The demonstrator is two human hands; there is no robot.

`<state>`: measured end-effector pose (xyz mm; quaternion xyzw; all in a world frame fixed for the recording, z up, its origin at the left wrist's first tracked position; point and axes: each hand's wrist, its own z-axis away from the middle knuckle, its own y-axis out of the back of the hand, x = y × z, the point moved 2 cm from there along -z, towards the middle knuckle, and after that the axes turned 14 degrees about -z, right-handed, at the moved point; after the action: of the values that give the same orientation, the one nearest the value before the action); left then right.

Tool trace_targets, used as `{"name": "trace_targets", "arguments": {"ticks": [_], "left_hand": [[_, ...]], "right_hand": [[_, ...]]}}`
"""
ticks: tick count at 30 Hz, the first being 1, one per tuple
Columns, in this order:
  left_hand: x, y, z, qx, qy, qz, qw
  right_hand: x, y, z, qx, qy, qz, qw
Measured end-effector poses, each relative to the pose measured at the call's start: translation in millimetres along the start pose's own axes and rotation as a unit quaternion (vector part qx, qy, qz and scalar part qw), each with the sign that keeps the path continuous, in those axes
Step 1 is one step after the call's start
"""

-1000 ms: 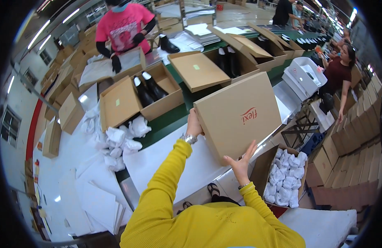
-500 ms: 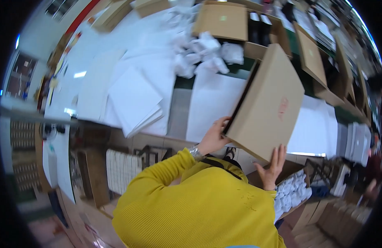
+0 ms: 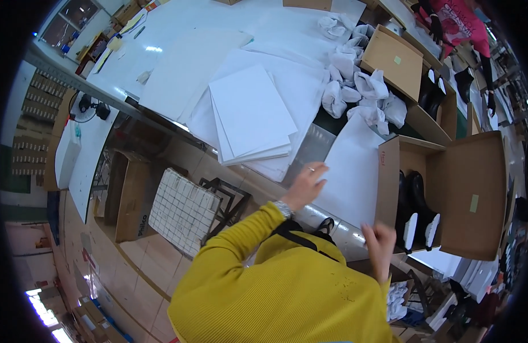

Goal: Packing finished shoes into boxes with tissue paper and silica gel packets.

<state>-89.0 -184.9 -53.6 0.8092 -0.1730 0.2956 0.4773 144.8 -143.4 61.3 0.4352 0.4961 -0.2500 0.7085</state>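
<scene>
An open cardboard box [image 3: 387, 177] lies on the table to my right, its lid [image 3: 474, 197] swung out to the right. Inside is a pair of black boots [image 3: 415, 191] with white pieces at their near ends. My left hand [image 3: 307, 184] hovers over the front edge of the table, near a white sheet [image 3: 349, 171]; it is empty, thumb apart from the bent fingers. Close to the box's near left corner, my right hand [image 3: 380, 243] is raised with loosely curled fingers, thumb apart, and nothing visible in it.
Stacked white sheets [image 3: 255, 114] lie left of my hands. Crumpled white paper bundles [image 3: 355, 80] sit beyond, beside another open box of black boots [image 3: 392, 54]. A co-worker in a pink shirt [image 3: 458, 23] stands at the far right. A stool [image 3: 186, 211] stands below the table edge.
The box that both hands held tilted now rests on the table at the right, opened, showing the boots. Both hands have let go. The view has swung left.
</scene>
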Motion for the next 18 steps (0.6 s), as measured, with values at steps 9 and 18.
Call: {"name": "trace_targets", "arguments": {"ticks": [9, 18], "left_hand": [[-26.7, -62.5, 24.5, -0.104, -0.109, -0.053, 0.987], [-6.0, -69.3, -30.5, -0.031, -0.090, -0.202, 0.975]], "right_hand": [[-13.4, -194.0, -208.7, -0.094, 0.274, 0.101, 0.952], [-13.3, 6.9, -72.7, 0.303, 0.324, 0.244, 0.863]]}}
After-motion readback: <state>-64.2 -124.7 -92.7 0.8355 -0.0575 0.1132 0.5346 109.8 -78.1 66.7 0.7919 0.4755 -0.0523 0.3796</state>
